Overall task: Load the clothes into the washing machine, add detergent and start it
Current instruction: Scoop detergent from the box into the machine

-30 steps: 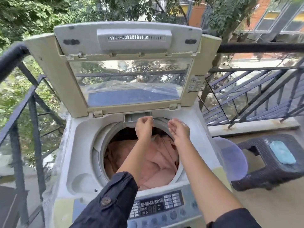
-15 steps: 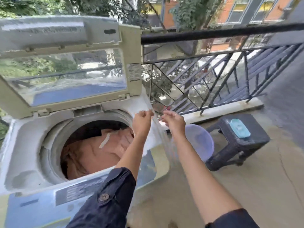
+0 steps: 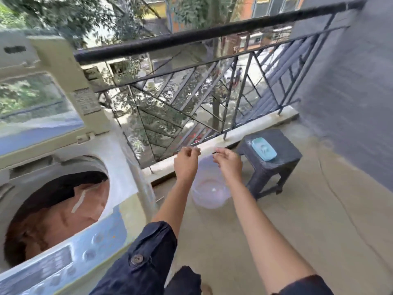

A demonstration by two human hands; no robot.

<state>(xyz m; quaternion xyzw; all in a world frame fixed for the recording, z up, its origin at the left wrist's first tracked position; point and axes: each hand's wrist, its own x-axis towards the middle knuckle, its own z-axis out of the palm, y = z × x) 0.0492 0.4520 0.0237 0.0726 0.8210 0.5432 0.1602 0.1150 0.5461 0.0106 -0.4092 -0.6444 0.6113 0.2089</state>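
Observation:
The top-loading washing machine (image 3: 125,167) stands at the left with its lid (image 3: 63,86) raised. Pink clothes (image 3: 70,220) fill its drum, and the control panel (image 3: 53,265) is at the near edge. Both hands are out to the right of the machine, above a clear plastic basin (image 3: 210,196) on the floor. My left hand (image 3: 186,161) and my right hand (image 3: 228,161) have their fingers curled and fingertips pinched together. I cannot make out anything between the fingertips.
A dark woven stool (image 3: 282,165) stands right of the basin, with a teal lidded box (image 3: 264,149) on top. A black metal railing (image 3: 191,39) runs behind, above a low kerb. A grey wall (image 3: 350,92) closes the right side. The floor is bare concrete.
My view has swung right, away from the drum. Both hands have left the drum opening and moved right, to above the clear basin, keeping their fingers curled.

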